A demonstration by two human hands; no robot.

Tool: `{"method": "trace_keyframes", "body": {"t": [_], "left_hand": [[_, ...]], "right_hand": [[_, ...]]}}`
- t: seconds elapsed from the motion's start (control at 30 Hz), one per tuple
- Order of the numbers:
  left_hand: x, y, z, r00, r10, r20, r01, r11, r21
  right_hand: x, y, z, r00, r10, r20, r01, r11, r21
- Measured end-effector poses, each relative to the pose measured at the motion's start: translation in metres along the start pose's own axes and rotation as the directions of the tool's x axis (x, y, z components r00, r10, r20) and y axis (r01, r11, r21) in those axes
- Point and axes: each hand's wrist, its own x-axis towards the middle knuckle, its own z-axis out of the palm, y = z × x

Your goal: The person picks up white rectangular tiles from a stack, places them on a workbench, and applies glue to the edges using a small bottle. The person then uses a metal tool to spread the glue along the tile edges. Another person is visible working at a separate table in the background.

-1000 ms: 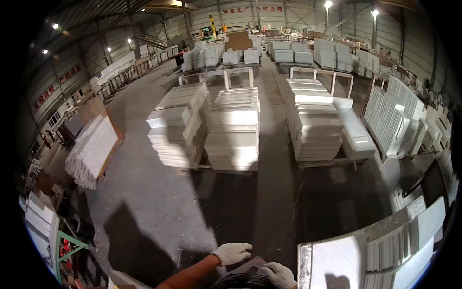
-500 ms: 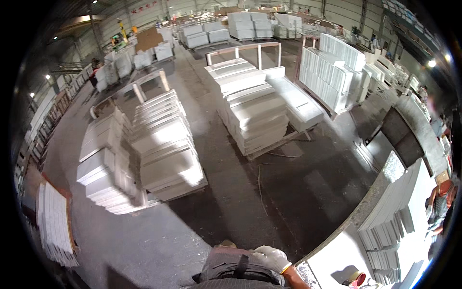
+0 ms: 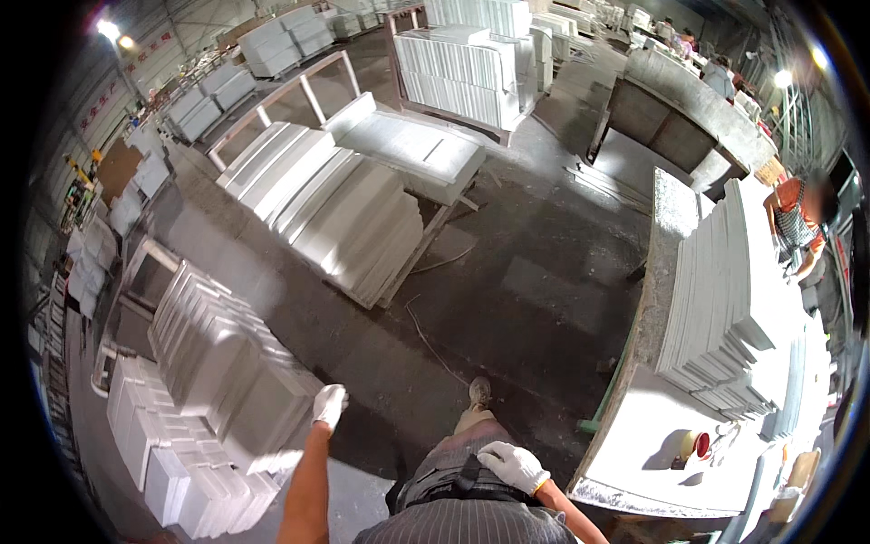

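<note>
My left hand (image 3: 330, 405), in a white work glove, hangs beside the right edge of a stack of white panels (image 3: 245, 390). Its fingers look curled in, and nothing shows in them; I cannot tell whether it touches the panels. My right hand (image 3: 514, 467), gloved in white too, lies flat at the front of my waist, fingers stretched out, holding nothing. It rests against dark clothing, with the work table (image 3: 625, 480) off to its right. One shoe (image 3: 480, 392) shows ahead of my body.
Tall stacks of white panels (image 3: 716, 299) and a red-and-white tape roll (image 3: 695, 444) stand on the table at right. A co-worker in orange (image 3: 797, 218) is behind them. Ahead, a loaded pallet rack (image 3: 335, 218) stands on the dark floor, with a thin cord (image 3: 426, 340) lying near it.
My view has swung to the right, and the pallets have shifted left in it. My left hand has come into sight beside the near stack. My right hand stays at my waist.
</note>
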Motion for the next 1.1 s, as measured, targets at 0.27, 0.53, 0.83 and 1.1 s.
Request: {"method": "trace_keyframes", "body": {"t": [0.27,0.53,0.83,1.1], "left_hand": [[0.041,0.055,0.179,0.878,-0.089,0.47,-0.214,0.805,0.553],[0.165,0.062,0.175,0.893,-0.313,0.323,0.031,0.758,0.651],[0.379,0.162,0.303,0.803,-0.298,0.516,-0.311,0.528,0.79],[0.541,0.478,0.547,0.829,0.087,0.553,-0.445,0.7,0.558]], "right_hand": [[0.138,-0.02,-0.167,0.976,-0.098,-0.194,0.069,0.986,-0.15],[0.289,-0.048,-0.291,0.984,-0.032,-0.178,0.057,0.989,0.139],[0.477,-0.014,-0.436,0.963,0.245,-0.117,-0.233,0.967,0.108],[0.522,0.191,-0.537,0.765,0.611,-0.203,-0.07,0.392,0.917]]}}
